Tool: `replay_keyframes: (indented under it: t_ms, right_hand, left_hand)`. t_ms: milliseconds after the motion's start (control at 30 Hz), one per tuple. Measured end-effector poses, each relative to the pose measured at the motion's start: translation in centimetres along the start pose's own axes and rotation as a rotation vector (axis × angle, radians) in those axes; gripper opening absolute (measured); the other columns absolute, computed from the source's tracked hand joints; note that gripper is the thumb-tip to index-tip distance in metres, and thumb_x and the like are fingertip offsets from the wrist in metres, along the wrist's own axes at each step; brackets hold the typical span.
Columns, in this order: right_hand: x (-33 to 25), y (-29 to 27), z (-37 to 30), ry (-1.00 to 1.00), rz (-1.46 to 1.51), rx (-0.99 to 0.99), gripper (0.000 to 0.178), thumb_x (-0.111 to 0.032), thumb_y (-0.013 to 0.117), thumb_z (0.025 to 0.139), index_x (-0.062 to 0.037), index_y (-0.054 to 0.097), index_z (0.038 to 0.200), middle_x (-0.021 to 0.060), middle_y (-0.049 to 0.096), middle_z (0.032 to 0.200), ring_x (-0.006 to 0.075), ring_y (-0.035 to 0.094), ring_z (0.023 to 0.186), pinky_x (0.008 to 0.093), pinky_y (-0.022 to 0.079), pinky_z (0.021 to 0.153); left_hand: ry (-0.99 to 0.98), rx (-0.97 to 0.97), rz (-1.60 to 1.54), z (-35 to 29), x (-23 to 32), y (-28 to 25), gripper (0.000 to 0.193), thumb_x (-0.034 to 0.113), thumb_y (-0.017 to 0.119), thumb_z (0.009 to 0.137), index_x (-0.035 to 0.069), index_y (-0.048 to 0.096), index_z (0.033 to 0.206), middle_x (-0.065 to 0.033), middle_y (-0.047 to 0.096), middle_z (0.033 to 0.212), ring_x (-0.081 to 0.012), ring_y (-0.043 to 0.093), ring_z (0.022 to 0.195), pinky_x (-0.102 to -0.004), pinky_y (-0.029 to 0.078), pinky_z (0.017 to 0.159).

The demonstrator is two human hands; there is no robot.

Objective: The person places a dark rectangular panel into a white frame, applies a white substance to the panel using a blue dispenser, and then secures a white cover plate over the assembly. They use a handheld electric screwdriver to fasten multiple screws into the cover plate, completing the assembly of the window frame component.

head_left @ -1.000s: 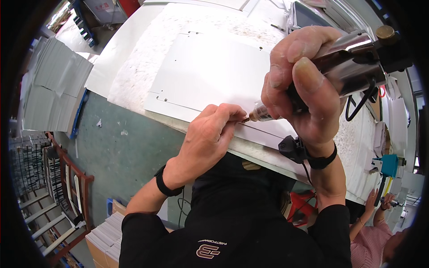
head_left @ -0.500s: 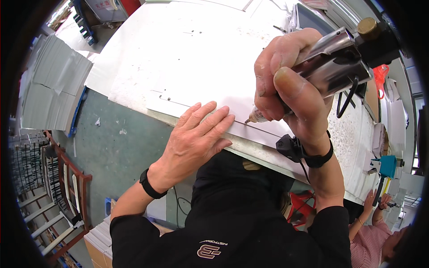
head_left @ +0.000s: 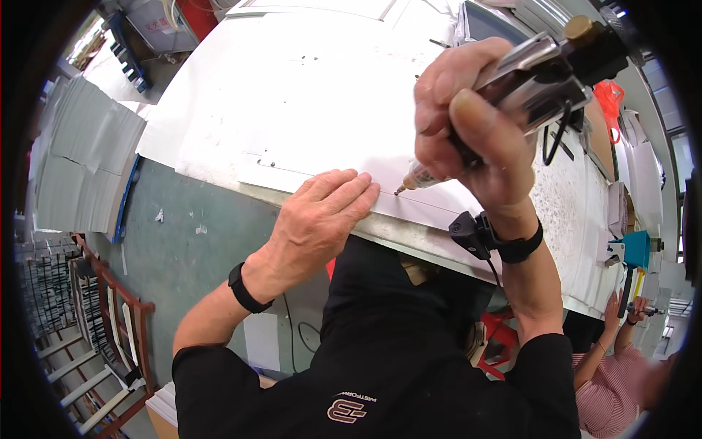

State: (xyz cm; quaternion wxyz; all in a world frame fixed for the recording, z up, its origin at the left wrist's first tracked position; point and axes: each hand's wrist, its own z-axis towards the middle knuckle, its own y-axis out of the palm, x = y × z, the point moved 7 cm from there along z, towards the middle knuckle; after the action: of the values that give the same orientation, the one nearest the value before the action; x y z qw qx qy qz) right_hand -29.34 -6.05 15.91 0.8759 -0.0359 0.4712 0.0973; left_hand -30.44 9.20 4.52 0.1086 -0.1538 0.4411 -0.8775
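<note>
My right hand is wrapped round a chrome tool that looks like an air screwdriver, with a brass knob on its upper end. Its narrow nose slants down and left, and the dark tip meets or nearly meets a white panel close to the table's near edge. Just left of the tip, my left hand lies flat on the panel, fingers stretched out and side by side. A thin dark line runs along the panel beside the tip.
Small dark bits lie on the white worktable. Stacked white sheets stand at the left, above a reddish-brown rack. At the lower right, a co-worker in a striped top is near a teal tool.
The tool and my right hand have shifted slightly left and up, its tip moving a little along the panel. My left hand stays on the panel, fingers closer together.
</note>
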Motion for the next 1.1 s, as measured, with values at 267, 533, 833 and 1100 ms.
replay_keyframes:
  t_ms: [267, 533, 833, 1100]
  right_hand:
    - [-6.6, -10.1, -3.0, -0.169, -0.086, 0.308, 0.022, -0.025, 0.048, 0.108, -0.0049, 0.053, 0.114, 0.0036, 0.055, 0.094, 0.0043, 0.040, 0.051, 0.0228, 0.038, 0.047]
    - [-8.6, -15.6, -6.8, -0.161, -0.185, 0.536, 0.024, -0.028, 0.049, 0.108, -0.0045, 0.052, 0.107, 0.0024, 0.050, 0.089, 0.0062, 0.039, 0.051, 0.0246, 0.036, 0.048]
    - [-6.7, -17.8, -7.6, -0.053, -0.160, 0.560, 0.021, -0.027, 0.053, 0.103, -0.0063, 0.050, 0.102, 0.0052, 0.054, 0.090, 0.0056, 0.042, 0.046, 0.0242, 0.038, 0.044]
    - [-7.3, -18.6, -7.6, -0.081, -0.176, 0.560, 0.022, -0.027, 0.054, 0.103, -0.0058, 0.051, 0.101, 0.0049, 0.055, 0.090, 0.0056, 0.043, 0.044, 0.0247, 0.039, 0.044]
  left_hand:
    - [0.099, -0.148, -0.102, 3.7, 3.5, 1.9, 0.029, 0.010, 0.074, 0.087, 0.006, 0.071, 0.115, -0.0079, 0.070, 0.115, -0.0263, 0.066, 0.106, -0.0367, 0.057, 0.091]
    - [0.097, -0.246, -0.242, 17.3, -0.5, 3.4, 0.014, 0.011, 0.071, 0.093, 0.001, 0.071, 0.104, -0.0145, 0.073, 0.094, -0.0330, 0.070, 0.087, -0.0400, 0.056, 0.077]
    - [0.116, -0.448, -0.078, 21.2, -1.3, 10.9, 0.013, 0.010, 0.068, 0.095, 0.003, 0.071, 0.105, -0.0141, 0.071, 0.095, -0.0323, 0.069, 0.090, -0.0408, 0.055, 0.080]
    - [0.130, -0.436, -0.151, 21.7, -0.1, 11.3, 0.015, 0.010, 0.066, 0.096, 0.005, 0.070, 0.109, -0.0125, 0.069, 0.095, -0.0317, 0.068, 0.087, -0.0409, 0.056, 0.078]
